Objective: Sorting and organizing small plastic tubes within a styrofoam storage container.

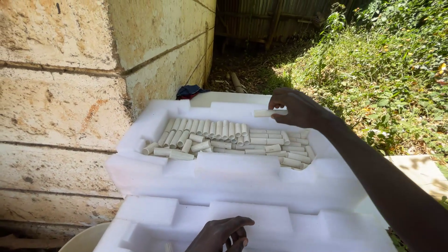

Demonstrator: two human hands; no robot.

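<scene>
My right hand [296, 108] reaches over the far rim of a white foam tray [158, 116] and pinches a short cream-coloured tube [264, 113] by its end, holding it level above the tray. Several similar cream tubes [224, 139] lie packed in the tray's hollow, some upright in a row, others lying flat in stacks. My left hand [223, 234] rests at the bottom edge on a second white foam block [280, 226], fingers curled; I cannot see anything in it.
A rough stone block wall [70, 93] stands close on the left. Grass and weeds [387, 70] cover the right side. A dark cloth [189, 91] lies behind the tray. A pale round rim [86, 238] shows at lower left, a corrugated fence [261, 18] at the back.
</scene>
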